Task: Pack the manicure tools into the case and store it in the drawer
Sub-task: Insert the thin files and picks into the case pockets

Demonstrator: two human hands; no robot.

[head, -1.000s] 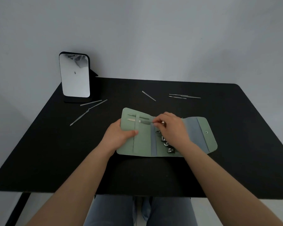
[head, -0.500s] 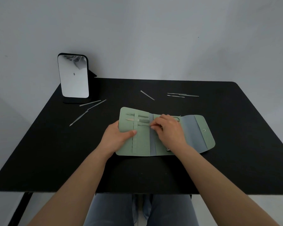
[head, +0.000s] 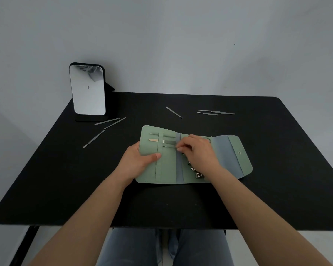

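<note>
Since a second ago, the slim tool [head: 169, 147] pinched in the right hand [head: 199, 153] has slid further left under the case's strap [head: 160, 156], its long axis running left to right, tip toward the left hand [head: 137, 163]. That left hand grips the green case [head: 167, 169] at its left edge, thumb pressed on top. Open flat on the black table [head: 277, 150], the case lies apart from the loose tools [head: 174, 112] beyond it, near the mirror [head: 87, 89].

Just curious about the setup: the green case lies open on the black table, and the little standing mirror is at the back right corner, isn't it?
Not quite. In the head view the mirror stands at the back left corner of the black table, not the right. The green case does lie open on the table.
</note>
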